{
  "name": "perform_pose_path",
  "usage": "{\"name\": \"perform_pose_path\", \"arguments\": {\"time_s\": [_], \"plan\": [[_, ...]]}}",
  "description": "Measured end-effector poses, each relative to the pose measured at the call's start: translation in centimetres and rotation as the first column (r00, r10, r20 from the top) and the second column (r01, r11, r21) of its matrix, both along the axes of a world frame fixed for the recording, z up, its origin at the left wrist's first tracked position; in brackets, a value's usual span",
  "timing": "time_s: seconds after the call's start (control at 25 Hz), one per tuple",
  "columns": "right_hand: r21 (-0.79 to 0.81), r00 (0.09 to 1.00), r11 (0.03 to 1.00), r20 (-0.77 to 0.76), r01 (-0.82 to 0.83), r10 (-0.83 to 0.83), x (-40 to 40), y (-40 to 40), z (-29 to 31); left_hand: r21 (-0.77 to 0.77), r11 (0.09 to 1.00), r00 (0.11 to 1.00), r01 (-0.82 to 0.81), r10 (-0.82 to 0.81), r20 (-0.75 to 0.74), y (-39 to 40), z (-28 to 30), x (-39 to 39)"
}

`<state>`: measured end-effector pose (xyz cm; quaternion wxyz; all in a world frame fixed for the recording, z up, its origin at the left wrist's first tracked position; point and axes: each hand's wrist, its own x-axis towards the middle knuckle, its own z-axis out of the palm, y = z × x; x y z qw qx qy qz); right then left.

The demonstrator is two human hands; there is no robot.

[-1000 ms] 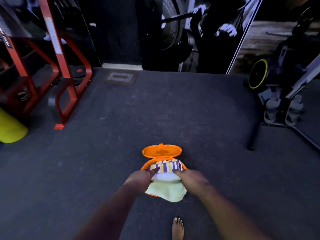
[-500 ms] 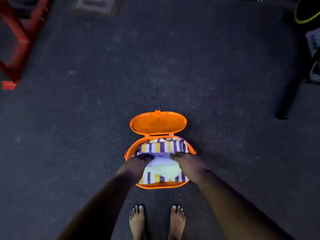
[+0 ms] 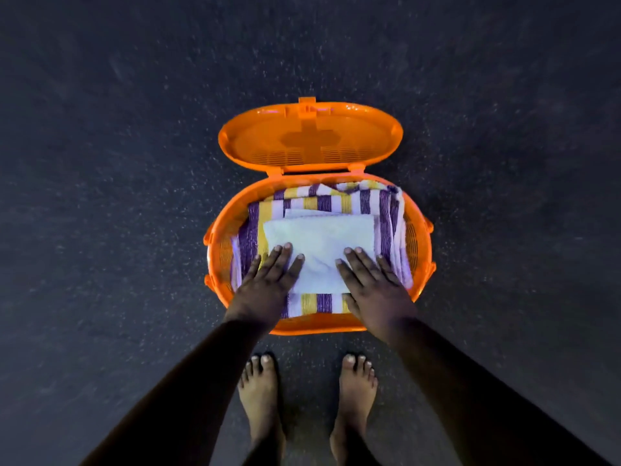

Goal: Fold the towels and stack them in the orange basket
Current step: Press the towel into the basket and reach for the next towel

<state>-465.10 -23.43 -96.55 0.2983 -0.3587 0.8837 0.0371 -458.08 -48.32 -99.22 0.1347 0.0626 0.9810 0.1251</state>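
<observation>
So the orange basket (image 3: 421, 243) sits on the dark speckled floor (image 3: 100, 230), pretty much dead centre of the view, with its lid (image 3: 311, 139) flipped open and standing up at the 12 o'clock side of the rim. Inside there's a folded striped towel (image 3: 336, 200), purple, yellow and white, filling most of the basket. On top of that lies a folded pale towel (image 3: 322, 240), whitish with a faint green tint, sitting a bit toward the middle so the stripes show around it at 12, 3, 6 and 9 o'clock.

Both hands are flat, fingers straight and slightly spread, palms down, not gripping anything. The left hand (image 3: 268, 280) rests on the pale towel's 7 o'clock corner and spills onto the striped one. The right hand (image 3: 373, 284) rests on the 5 o'clock corner, same deal, with its outer fingers over the stripes. Both wrists cross the basket's near rim at 6 o'clock.

Two bare feet (image 3: 258, 398) stand on the floor just below the basket, toes pointing toward it, close to the rim but not touching.
</observation>
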Motion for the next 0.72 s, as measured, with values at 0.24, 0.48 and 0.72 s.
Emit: {"name": "perform_pose_path", "arguments": {"time_s": [0.24,0.48,0.72], "plan": [[-0.144,0.963,0.970,-0.160,0.195,-0.218,-3.1,-3.7,-0.1,0.110,0.959,0.964,-0.261,0.253,0.082,1.6,0.4,-2.7],[-0.111,0.938,0.956,-0.191,0.271,-0.288,-2.4,-3.3,-8.5,0.006,0.966,0.965,-0.257,0.256,0.052,3.1,-7.1,-2.8],[-0.128,0.942,0.969,-0.241,0.209,-0.235,-2.7,-3.0,-12.1,0.034,0.963,0.962,-0.267,0.269,-0.052,3.3,-10.9,-2.2]]}}
